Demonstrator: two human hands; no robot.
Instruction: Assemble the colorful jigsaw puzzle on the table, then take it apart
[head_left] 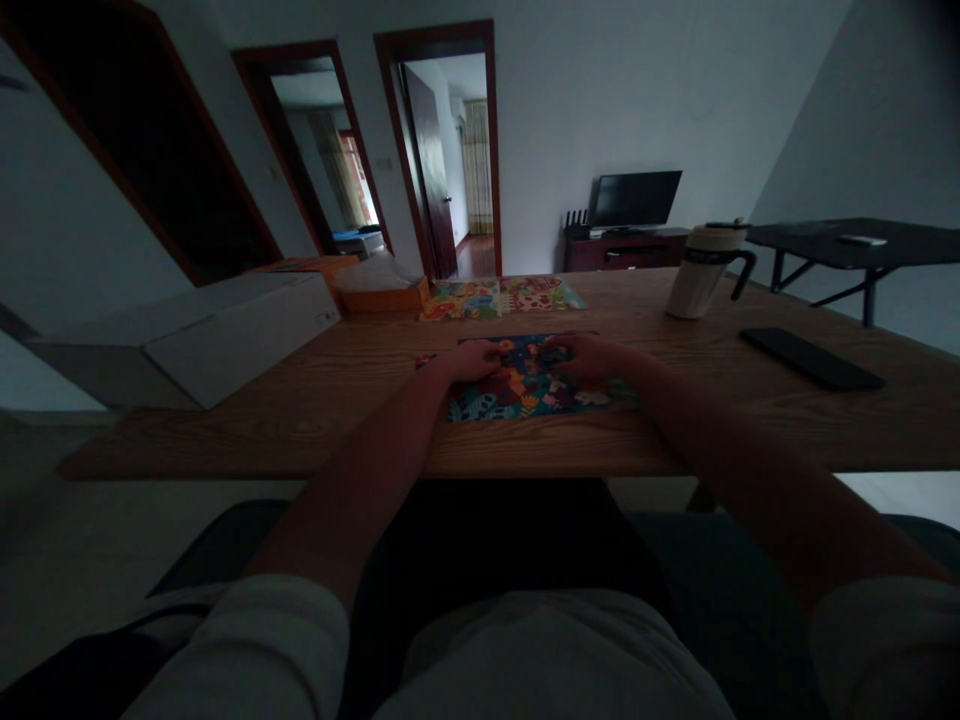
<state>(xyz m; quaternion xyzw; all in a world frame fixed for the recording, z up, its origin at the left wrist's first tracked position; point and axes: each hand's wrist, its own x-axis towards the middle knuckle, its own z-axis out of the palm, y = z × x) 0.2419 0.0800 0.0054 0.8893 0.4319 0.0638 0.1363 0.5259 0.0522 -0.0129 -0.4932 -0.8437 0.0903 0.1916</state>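
A colourful jigsaw puzzle board (525,395) lies on the wooden table (300,400) near its front edge. My left hand (474,360) rests on the board's upper left corner with its fingers curled. My right hand (589,355) sits on the board's upper right part, fingers bent over a dark patch of the picture. The dim light hides whether either hand pinches a piece. A small loose piece (425,360) lies just left of my left hand.
Two more bright puzzle boards (499,297) lie further back. A white box (225,330) and an orange box (382,295) stand at the left. A mug with a handle (701,270) and a dark phone (810,358) are on the right. Doorways and a TV are behind.
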